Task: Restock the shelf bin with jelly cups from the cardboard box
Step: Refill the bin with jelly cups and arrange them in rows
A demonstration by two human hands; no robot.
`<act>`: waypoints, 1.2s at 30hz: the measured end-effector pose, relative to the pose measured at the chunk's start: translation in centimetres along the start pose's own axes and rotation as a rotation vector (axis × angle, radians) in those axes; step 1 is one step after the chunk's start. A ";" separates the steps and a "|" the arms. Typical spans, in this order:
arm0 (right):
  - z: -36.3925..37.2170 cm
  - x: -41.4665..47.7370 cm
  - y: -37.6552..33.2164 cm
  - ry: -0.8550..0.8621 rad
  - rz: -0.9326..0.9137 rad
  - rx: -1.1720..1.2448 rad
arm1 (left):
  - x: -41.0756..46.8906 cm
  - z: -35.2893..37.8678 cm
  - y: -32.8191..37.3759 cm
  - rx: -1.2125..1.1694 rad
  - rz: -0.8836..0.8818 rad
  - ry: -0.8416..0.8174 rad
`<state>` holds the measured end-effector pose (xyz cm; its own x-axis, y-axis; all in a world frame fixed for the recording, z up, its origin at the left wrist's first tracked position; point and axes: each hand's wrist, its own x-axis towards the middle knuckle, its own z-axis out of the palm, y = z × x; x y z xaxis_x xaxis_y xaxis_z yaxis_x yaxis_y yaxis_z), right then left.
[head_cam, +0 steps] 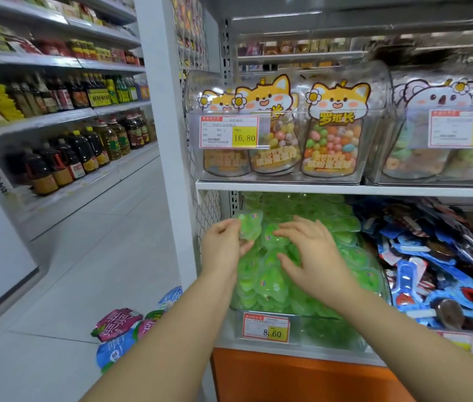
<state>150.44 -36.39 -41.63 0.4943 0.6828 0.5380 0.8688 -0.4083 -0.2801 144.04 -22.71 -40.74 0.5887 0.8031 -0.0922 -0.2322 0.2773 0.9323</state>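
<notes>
Head view, bin (325,333): I see it clear-walled, under a white shelf (345,189), heaped with green jelly cups (348,253).
Left hand (222,246): pinches one cup (249,227) above the heap's left edge.
Right hand (315,256): fingers spread, resting on the heap.

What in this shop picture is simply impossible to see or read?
All in the head view:
- Cardboard box: outside the frame, so its contents are unknown.
- Red-and-yellow price label on the clear plastic shelf bin: small print too blurred; only the price 8.60 reads.
- Green jelly cups beneath the spread right hand: hidden by its palm.
- Colourful snack bags on the floor: partly covered by the left forearm.
</notes>
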 end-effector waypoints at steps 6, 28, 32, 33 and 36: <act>-0.7 3.4 0.7 -0.294 0.039 -0.273 | 5.0 1.2 0.2 0.117 -0.001 0.133; 1.0 5.4 3.0 -0.309 0.050 -0.283 | 11.2 3.7 0.1 0.915 -0.022 0.034; 1.0 5.4 3.0 -0.303 0.053 -0.276 | 11.3 3.7 0.0 0.878 -0.014 0.018; 1.1 5.4 3.0 -0.301 0.053 -0.273 | 11.4 3.6 -0.2 0.826 -0.010 0.011; 1.0 5.4 3.0 -0.289 0.056 -0.263 | 11.8 3.3 -0.8 0.661 -0.007 -0.009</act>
<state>155.74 -33.28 -40.37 0.5612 0.7821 0.2710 0.8218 -0.5655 -0.0697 153.78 -15.19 -41.39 0.5955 0.7973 -0.0984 0.2940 -0.1023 0.9503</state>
